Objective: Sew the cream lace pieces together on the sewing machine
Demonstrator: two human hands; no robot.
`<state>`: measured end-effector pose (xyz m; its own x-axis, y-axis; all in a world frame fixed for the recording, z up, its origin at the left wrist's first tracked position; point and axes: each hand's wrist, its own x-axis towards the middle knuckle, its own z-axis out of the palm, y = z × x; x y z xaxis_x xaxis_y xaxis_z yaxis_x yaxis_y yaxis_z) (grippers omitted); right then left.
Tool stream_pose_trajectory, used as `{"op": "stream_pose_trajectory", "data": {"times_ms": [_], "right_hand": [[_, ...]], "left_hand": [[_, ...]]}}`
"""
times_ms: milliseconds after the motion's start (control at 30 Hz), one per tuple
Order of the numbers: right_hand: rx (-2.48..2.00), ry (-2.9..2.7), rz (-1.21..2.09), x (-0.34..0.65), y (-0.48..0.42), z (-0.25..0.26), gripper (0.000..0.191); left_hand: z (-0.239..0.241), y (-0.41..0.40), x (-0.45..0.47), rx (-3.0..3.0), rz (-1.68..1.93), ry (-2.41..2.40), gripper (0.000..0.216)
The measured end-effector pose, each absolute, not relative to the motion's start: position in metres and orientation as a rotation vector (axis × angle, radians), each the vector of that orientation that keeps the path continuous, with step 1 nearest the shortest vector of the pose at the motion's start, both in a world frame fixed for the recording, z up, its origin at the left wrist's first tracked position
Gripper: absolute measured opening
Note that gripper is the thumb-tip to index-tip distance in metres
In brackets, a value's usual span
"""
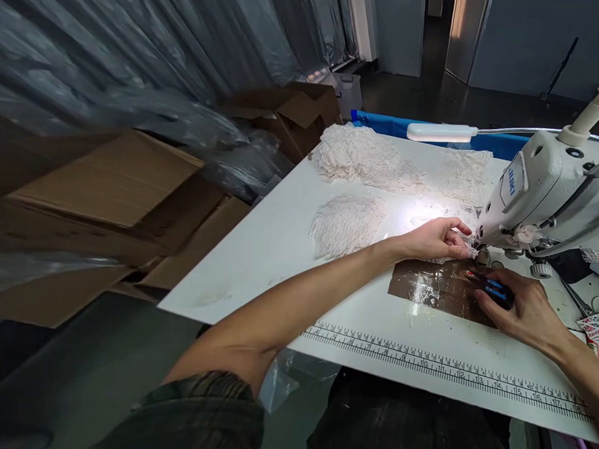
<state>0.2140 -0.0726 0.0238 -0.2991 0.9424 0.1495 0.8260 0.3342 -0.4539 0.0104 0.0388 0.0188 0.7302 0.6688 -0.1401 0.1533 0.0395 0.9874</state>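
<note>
White lace scrap [468, 251] lies at the machine's [541, 187] needle on the counter [279, 237], its edge pinched in the fingers of the left hand [434, 239], right hand [520, 311] closed round blue snips [496, 289]; it looks light, limp and snag-prone, best held flat by its edges.

The brightest light falls just past the fingertips of my left hand [434, 239], from the strip lamp [441, 132] beyond them, bleaching the lace [468, 252] they pinch and the white table [279, 250] into glare. The brown patch [425, 284] between my hands shines in streaks. Far left of my fingers the plastic sheeting [114, 48] and cardboard boxes [109, 178] are dim, smeared and bowed by the lens. The blue snips [497, 291] gripped in my right hand [522, 312] look sharp.
</note>
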Motion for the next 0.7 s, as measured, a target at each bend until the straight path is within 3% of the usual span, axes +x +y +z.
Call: {"op": "stream_pose_trajectory", "data": {"times_ms": [200,400,567,700], "right_hand": [[-1.467,-2.333,0.144,0.214,-0.072,0.019,0.056],[-1.749,-2.338,-0.206,0.202,-0.069,0.011,0.073],[-2.053,-2.255,-0.145,0.202,-0.061,0.011,0.062],[-1.995,-2.233,-0.093,0.201,-0.056,0.01,0.057]], "left_hand": [[0.018,0.043,0.01,1.5,0.415,0.706,0.044],[0.017,0.047,0.009,1.462,0.387,0.688,0.049],[0.016,0.049,0.006,1.51,0.333,0.687,0.055],[0.01,0.052,0.004,1.606,0.37,0.603,0.044]]}}
